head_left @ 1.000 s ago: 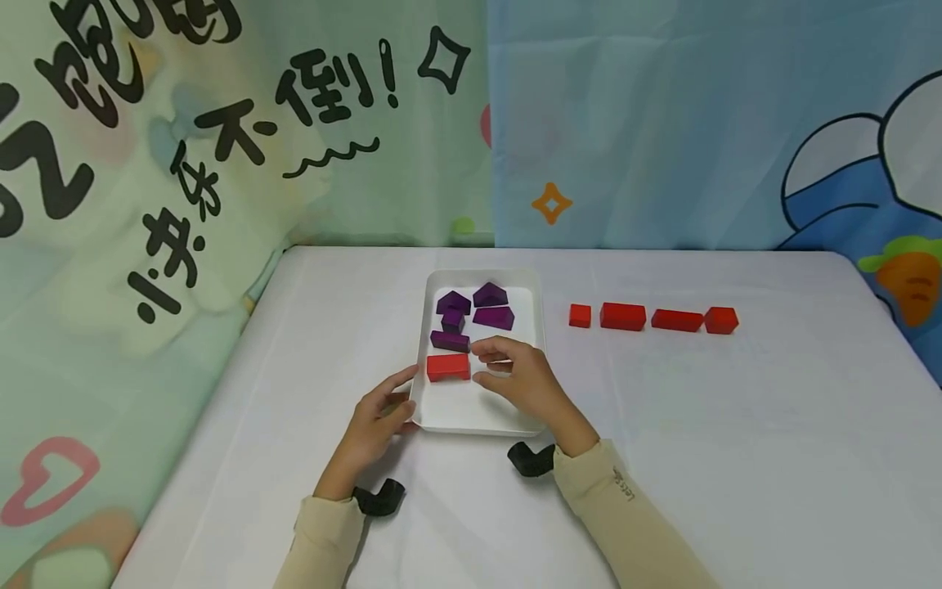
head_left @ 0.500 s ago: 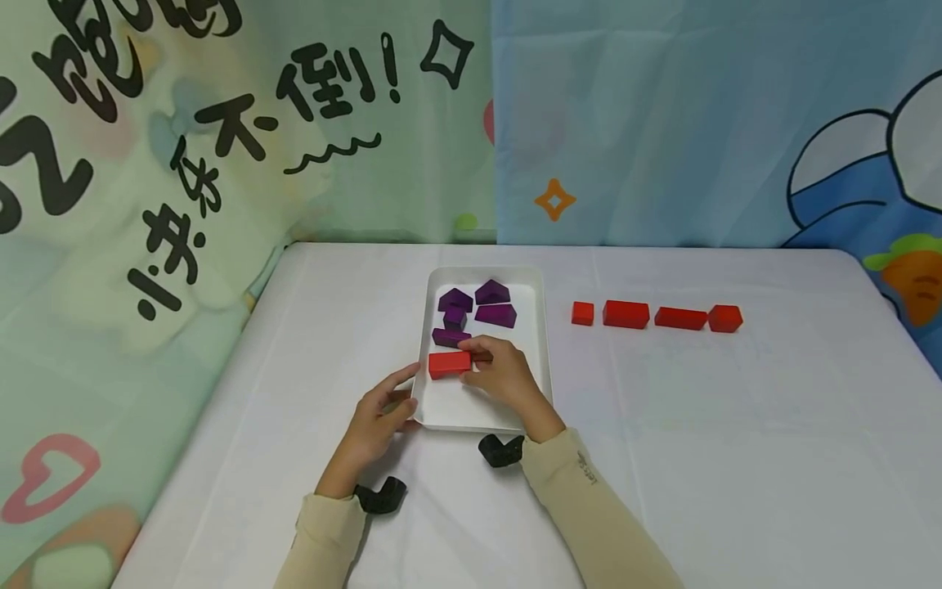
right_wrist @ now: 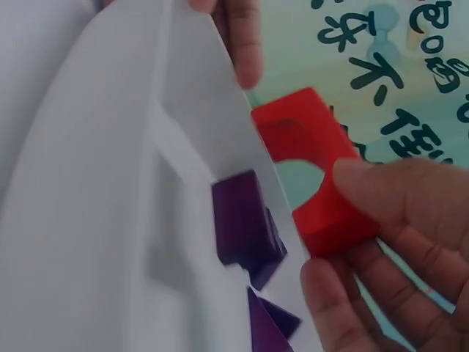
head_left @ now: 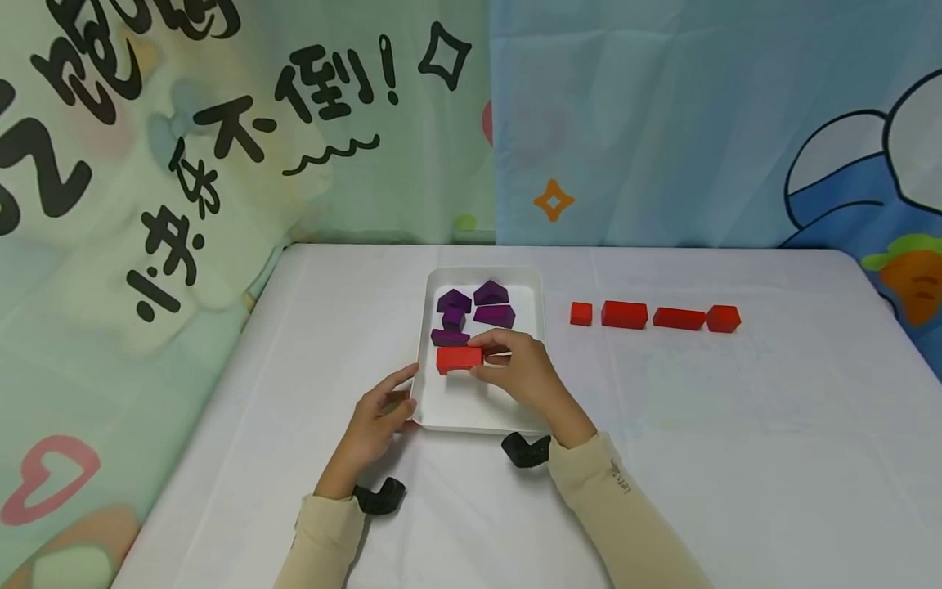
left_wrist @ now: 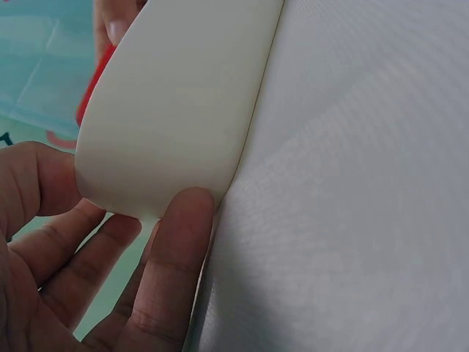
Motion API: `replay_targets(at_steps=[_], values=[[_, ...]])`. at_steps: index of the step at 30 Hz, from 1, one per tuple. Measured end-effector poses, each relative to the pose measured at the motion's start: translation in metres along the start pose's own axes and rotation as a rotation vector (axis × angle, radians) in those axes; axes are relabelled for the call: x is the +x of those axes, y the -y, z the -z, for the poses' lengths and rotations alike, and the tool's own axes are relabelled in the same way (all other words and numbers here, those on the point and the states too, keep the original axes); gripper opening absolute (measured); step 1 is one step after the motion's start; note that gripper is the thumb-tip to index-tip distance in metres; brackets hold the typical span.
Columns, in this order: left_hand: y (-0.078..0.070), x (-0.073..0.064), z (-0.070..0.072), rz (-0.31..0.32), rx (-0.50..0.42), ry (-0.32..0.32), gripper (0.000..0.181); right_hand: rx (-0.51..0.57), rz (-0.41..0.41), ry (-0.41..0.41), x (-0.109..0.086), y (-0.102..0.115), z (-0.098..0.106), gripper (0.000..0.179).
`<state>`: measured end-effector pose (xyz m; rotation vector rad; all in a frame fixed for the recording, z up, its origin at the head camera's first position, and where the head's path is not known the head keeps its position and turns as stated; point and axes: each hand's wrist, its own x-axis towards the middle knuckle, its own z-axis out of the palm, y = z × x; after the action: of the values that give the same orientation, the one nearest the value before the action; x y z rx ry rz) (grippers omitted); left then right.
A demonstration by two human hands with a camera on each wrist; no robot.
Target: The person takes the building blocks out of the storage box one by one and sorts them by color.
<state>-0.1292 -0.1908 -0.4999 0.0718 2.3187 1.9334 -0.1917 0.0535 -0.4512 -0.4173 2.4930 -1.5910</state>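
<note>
My right hand [head_left: 526, 372] pinches a red arch block [head_left: 458, 359] by its right end, between thumb and fingers, over the white tray [head_left: 508, 413]. In the right wrist view the half-round cutout of the red arch block [right_wrist: 315, 213] shows clearly. My left hand [head_left: 379, 421] holds the left side of the tray near its front corner. The left wrist view shows one finger [left_wrist: 179, 249] against the outer wall and another digit at the rim. Several purple blocks [head_left: 494, 316] lie in the back half of the tray.
To the right of the tray, several red blocks [head_left: 625, 315] stand in a row on the white-covered table [head_left: 699, 458]. Printed curtains [head_left: 633, 123] hang behind and to the left. A black wrist mount [head_left: 526, 450] sits on each forearm.
My right hand first reached in to the red arch block and took hold of its right end. The block has since risen and shifted slightly right. My left hand stays at the tray.
</note>
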Motion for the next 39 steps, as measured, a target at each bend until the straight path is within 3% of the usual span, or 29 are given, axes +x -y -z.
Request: replay_targets(at_steps=[7, 13, 21, 33, 39], values=[[-0.001, 0.002, -0.005, -0.001, -0.011, 0.016, 0.052, 0.001, 0.078, -0.024, -0.02, -0.006, 0.042, 0.037], [-0.002, 0.003, -0.009, 0.004, -0.007, 0.017, 0.053, -0.029, 0.01, -0.057, -0.036, -0.018, 0.082, 0.044], [-0.001, 0.002, -0.01, -0.012, -0.009, 0.025, 0.052, -0.147, -0.051, -0.114, -0.059, -0.04, 0.131, 0.048], [0.0, -0.004, -0.006, 0.029, 0.007, -0.006, 0.055, -0.302, -0.089, -0.191, -0.077, -0.07, 0.205, 0.047], [-0.003, -0.007, -0.005, 0.018, 0.013, 0.001, 0.054, -0.423, -0.159, -0.25, -0.082, -0.08, 0.247, 0.047]])
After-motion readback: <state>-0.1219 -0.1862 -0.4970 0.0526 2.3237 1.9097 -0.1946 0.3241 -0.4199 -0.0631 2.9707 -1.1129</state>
